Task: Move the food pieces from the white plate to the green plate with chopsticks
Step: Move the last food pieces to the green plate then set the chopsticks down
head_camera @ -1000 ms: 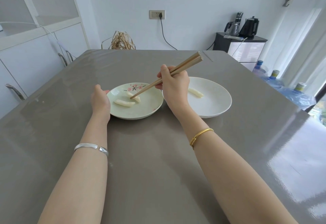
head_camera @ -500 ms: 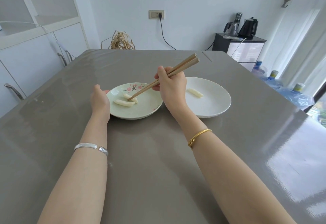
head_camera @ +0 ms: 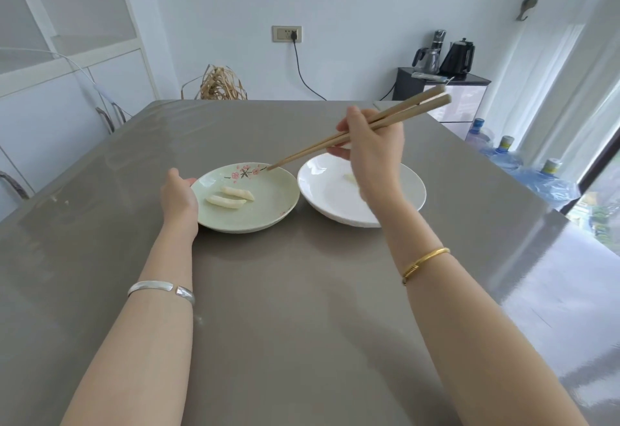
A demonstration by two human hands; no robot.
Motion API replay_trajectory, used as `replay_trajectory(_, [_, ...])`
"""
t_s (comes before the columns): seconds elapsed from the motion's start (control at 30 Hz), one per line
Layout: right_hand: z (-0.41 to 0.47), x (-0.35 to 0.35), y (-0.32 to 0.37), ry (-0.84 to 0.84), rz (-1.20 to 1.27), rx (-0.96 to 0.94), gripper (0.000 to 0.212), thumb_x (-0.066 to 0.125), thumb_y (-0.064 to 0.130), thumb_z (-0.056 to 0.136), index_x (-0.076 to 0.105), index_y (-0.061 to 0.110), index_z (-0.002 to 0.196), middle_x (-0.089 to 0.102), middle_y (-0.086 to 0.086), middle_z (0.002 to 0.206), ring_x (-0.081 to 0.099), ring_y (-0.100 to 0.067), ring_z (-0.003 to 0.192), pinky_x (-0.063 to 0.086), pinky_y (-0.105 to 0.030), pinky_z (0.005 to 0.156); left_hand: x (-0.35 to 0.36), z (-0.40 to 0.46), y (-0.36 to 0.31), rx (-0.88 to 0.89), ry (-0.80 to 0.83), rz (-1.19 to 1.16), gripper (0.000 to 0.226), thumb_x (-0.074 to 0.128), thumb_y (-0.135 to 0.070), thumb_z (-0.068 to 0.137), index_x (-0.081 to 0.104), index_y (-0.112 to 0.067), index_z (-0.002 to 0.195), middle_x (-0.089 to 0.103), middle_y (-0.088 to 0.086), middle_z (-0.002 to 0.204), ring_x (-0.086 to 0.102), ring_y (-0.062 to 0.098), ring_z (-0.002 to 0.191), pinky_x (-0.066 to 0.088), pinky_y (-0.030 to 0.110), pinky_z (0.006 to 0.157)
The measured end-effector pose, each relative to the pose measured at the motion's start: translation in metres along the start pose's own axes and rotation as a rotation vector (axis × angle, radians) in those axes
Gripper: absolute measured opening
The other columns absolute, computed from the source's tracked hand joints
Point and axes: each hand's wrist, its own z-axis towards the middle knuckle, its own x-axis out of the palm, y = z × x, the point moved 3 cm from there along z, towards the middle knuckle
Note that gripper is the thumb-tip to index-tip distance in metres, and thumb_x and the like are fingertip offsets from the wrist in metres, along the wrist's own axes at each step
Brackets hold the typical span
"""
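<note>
— Where was the food when we looked?

— Two food pieces (head_camera: 229, 197) lay side by side in the green plate (head_camera: 268, 211). One last piece (head_camera: 349, 178) sat in the white plate (head_camera: 318, 187), half hidden behind our right hand (head_camera: 375, 153).

— What were our hands doing?

— Our right hand was closed around the chopsticks (head_camera: 339, 138). Their tips were close together with nothing between them, over the green plate's rim at about one o'clock. Our left hand (head_camera: 177, 195) curled against that plate's edge at nine o'clock.

— How would the last piece feel?

— We thought it looked light, soft and a bit slippery. Pinching it across the middle seemed best, and gently, so it would not squash or slide.

— Was there room?

— Plenty. The two plates nearly touched, so the trip was short. The counter (head_camera: 302, 291) was bare all around and its edges were far off. Only the plate rims needed lifting over.
</note>
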Motion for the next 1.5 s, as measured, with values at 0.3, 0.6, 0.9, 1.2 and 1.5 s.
replay_trajectory(0.3, [0.02, -0.074, 0.001, -0.222, -0.038, 0.008, 0.036, 0.05, 0.008, 0.088, 0.053, 0.013, 0.052, 0.053, -0.003, 0.056, 0.057, -0.014, 0.05, 0.058, -0.033, 0.058, 0.0, 0.001, 0.001, 0.009, -0.021, 0.016, 0.047, 0.023, -0.039, 0.095, 0.059, -0.01, 0.102, 0.062, 0.01, 0.101, 0.055, 0.028, 0.091, 0.041, 0.031, 0.072])
replay_trajectory(0.6, [0.025, -0.097, -0.015, -0.308, -0.153, 0.05, 0.035, 0.049, 0.01, 0.088, 0.054, 0.014, 0.053, 0.055, -0.004, 0.061, 0.058, -0.018, 0.053, 0.059, -0.039, 0.064, 0.0, 0.003, 0.002, 0.005, -0.022, 0.014, 0.056, 0.022, -0.039, 0.095, 0.063, -0.007, 0.117, 0.062, 0.011, 0.106, 0.056, 0.028, 0.093, 0.042, 0.03, 0.07])
replay_trajectory(0.9, [0.024, -0.097, -0.022, -0.319, -0.223, 0.045, 0.035, 0.05, 0.013, 0.089, 0.056, 0.014, 0.055, 0.056, -0.005, 0.06, 0.059, -0.017, 0.053, 0.06, -0.037, 0.063, -0.001, 0.0, 0.001, -0.009, -0.021, 0.011, 0.057, 0.022, -0.04, 0.095, 0.063, -0.007, 0.117, 0.063, 0.01, 0.104, 0.056, 0.027, 0.093, 0.042, 0.03, 0.08])
replay_trajectory(1.2, [0.023, -0.086, -0.015, -0.301, -0.229, -0.018, 0.036, 0.049, 0.013, 0.089, 0.056, 0.015, 0.053, 0.056, -0.005, 0.056, 0.061, -0.021, 0.053, 0.06, -0.049, 0.07, 0.0, -0.002, 0.0, -0.011, -0.015, 0.001, 0.047, 0.023, -0.038, 0.095, 0.06, -0.011, 0.103, 0.058, 0.003, 0.079, 0.053, 0.025, 0.073, 0.038, 0.028, 0.061])
replay_trajectory(1.5, [-0.004, -0.014, 0.005, -0.092, -0.087, -0.071, 0.039, 0.051, 0.012, 0.09, 0.055, 0.016, 0.051, 0.052, -0.002, 0.052, 0.059, -0.023, 0.054, 0.059, -0.051, 0.068, -0.001, 0.001, 0.001, 0.003, -0.022, 0.008, 0.055, 0.024, -0.039, 0.095, 0.062, -0.006, 0.116, 0.063, 0.009, 0.095, 0.056, 0.027, 0.091, 0.042, 0.031, 0.072])
